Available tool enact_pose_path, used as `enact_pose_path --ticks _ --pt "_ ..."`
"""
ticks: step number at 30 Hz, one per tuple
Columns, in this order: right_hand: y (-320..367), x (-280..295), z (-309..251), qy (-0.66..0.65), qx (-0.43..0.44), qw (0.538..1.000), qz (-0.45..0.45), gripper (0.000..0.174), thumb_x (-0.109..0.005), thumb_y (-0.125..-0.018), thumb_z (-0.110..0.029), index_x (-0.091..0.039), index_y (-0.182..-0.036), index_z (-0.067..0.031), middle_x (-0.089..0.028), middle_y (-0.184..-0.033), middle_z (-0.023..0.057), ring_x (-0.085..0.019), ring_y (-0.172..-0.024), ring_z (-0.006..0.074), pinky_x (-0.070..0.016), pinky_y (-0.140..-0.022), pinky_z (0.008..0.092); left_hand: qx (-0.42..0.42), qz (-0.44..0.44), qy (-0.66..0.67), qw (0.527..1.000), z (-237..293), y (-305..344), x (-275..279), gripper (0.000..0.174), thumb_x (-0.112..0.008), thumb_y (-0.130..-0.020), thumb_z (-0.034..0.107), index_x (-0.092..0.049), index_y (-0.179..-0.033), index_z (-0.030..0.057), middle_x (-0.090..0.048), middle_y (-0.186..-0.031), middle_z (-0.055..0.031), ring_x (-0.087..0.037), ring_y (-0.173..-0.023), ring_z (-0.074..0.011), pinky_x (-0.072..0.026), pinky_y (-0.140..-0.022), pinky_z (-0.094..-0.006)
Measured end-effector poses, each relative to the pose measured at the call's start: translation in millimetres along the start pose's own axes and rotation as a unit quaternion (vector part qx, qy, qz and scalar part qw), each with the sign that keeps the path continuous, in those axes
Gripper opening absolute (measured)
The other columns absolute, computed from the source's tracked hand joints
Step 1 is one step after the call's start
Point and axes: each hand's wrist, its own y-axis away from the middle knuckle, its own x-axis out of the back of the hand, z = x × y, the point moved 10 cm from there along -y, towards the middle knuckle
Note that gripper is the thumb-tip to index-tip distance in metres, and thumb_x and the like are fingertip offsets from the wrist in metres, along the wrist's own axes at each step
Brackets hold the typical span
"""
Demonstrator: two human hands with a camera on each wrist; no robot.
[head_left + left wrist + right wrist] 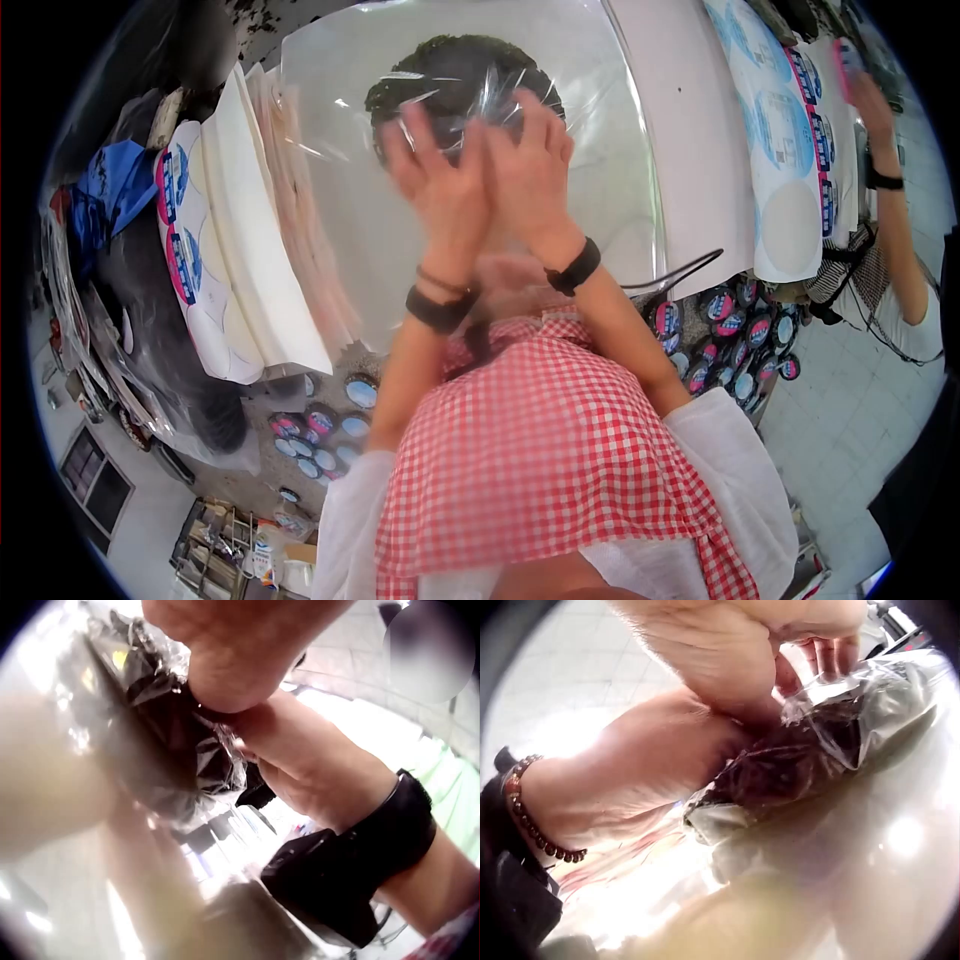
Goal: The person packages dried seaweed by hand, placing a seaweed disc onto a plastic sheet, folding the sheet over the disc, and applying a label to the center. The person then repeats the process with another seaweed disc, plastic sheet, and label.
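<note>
A dark green-black round disc [450, 58], rough-edged like dried seaweed, lies under shiny clear plastic film [600, 90] on the worktop. My left hand [450, 205] rests on the near part of the disc with its fingers spread and pointing away from me. Beside it my right hand [538, 180] presses on the film, fingers spread too; the two hands meet at the thumbs. In the right wrist view the film [892, 690] is crumpled around the dark disc [772, 772], right at my palms. The hands hide the disc's near edge.
Stacked paper sheets [265, 220] and a label sheet [205, 290] stand on the left. Another label sheet [785, 140] lies on the right. Below the worktop are piles of labelled round packs [740, 340]. Another person's arm [895, 210] reaches in at the far right.
</note>
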Motion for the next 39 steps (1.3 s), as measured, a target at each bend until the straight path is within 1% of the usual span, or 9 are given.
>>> enact_pose_path --ticks 3,5,8,10,14,17,24,33,39 --pt "3 -6 15 -0.044 -0.056 0.997 0.002 0.027 -0.064 -0.079 -0.004 -0.057 -0.105 0.001 -0.05 -0.117 0.0205 -0.055 -0.096 0.0337 -0.0478 -0.08 0.0426 0.039 -0.066 0.04 0.996 -12 8 -23 0.038 -0.059 -0.089 0.014 -0.061 -0.126 0.0204 -0.027 -0.148 -0.0298 -0.033 -0.131 -0.0471 -0.0315 -0.107 -0.0486" --pt "13 -36 38 -0.305 -0.214 0.924 -0.086 0.03 -0.066 -0.076 -0.004 -0.058 -0.105 -0.0004 -0.052 -0.116 0.0187 -0.053 -0.1 0.0337 -0.0472 -0.079 0.0433 0.095 -0.059 0.164 0.98 -23 7 -26 0.037 -0.06 -0.088 0.014 -0.061 -0.125 0.0161 -0.041 -0.135 -0.0252 -0.042 -0.119 -0.0446 -0.0362 -0.098 -0.0496" --pt "-1 -41 32 -0.171 -0.123 0.972 -0.104 0.036 -0.069 -0.069 -0.004 -0.057 -0.103 -0.0026 -0.053 -0.114 0.0167 -0.052 -0.103 0.034 -0.0462 -0.08 0.044 0.166 -0.104 0.231 0.953 -45 11 -43 0.036 -0.06 -0.089 0.014 -0.06 -0.125 0.0096 -0.051 -0.112 -0.0173 -0.048 -0.1 -0.0391 -0.0384 -0.086 -0.0504" --pt "-11 -21 10 0.018 0.027 0.999 -0.016 0.04 -0.07 -0.065 -0.009 -0.056 -0.102 -0.0041 -0.052 -0.117 0.0188 -0.05 -0.105 0.0359 -0.0416 -0.089 0.0486 0.037 -0.046 0.1 0.993 -30 -6 -13 0.037 -0.059 -0.089 0.015 -0.058 -0.125 0.0063 -0.052 -0.114 -0.0187 -0.05 -0.102 -0.0389 -0.0383 -0.09 -0.0502" --pt "-17 -33 14 -0.013 0.068 0.997 -0.026 0.049 -0.074 -0.065 -0.015 -0.055 -0.107 -0.0009 -0.051 -0.122 0.0203 -0.051 -0.105 0.0371 -0.0397 -0.088 0.0477 -0.054 -0.063 0.108 0.991 -28 -18 -16 0.031 -0.062 -0.088 0.015 -0.059 -0.117 0.004 -0.046 -0.131 -0.0215 -0.045 -0.119 -0.0413 -0.0351 -0.102 -0.0499" --pt "-17 -46 45 -0.182 -0.109 0.969 -0.124 0.059 -0.077 -0.065 -0.017 -0.053 -0.116 0.0007 -0.053 -0.119 0.017 -0.052 -0.1 0.0356 -0.0402 -0.084 0.0462 -0.026 -0.074 0.186 0.979 -39 -13 -28 0.028 -0.064 -0.088 0.013 -0.058 -0.113 0.0028 -0.035 -0.139 -0.0267 -0.041 -0.124 -0.0443 -0.035 -0.105 -0.048" --pt "-24 -33 27 -0.057 0.002 0.997 -0.053 0.075 -0.082 -0.063 -0.024 -0.051 -0.126 0.0004 -0.05 -0.101 0.0128 -0.051 -0.092 0.033 -0.0416 -0.078 0.0441 0.06 0.009 0.211 0.976 -46 -5 -17 0.048 -0.064 -0.089 0.014 -0.049 -0.133 0.0002 -0.019 -0.144 -0.033 -0.029 -0.131 -0.0496 -0.0316 -0.107 -0.053" --pt "-22 -37 26 -0.054 0.008 0.996 -0.067 0.074 -0.083 -0.064 -0.029 -0.053 -0.127 -0.0026 -0.049 -0.106 0.0122 -0.051 -0.093 0.0323 -0.0423 -0.078 0.0433 0.149 -0.038 0.137 0.979 -65 2 -22 0.069 -0.064 -0.089 0.03 -0.037 -0.137 -0.0117 -0.033 -0.143 -0.0341 -0.035 -0.133 -0.0451 -0.0287 -0.109 -0.0484" --pt "-23 -33 25 -0.063 0.02 0.996 -0.058 0.058 -0.081 -0.066 -0.028 -0.061 -0.117 -0.0073 -0.051 -0.117 0.0109 -0.051 -0.098 0.0311 -0.0435 -0.082 0.0448 -0.014 0.027 0.115 0.993 -35 1 -7 0.06 -0.064 -0.089 0.017 -0.04 -0.138 -0.0067 -0.049 -0.133 -0.0255 -0.046 -0.125 -0.0401 -0.036 -0.104 -0.0461"
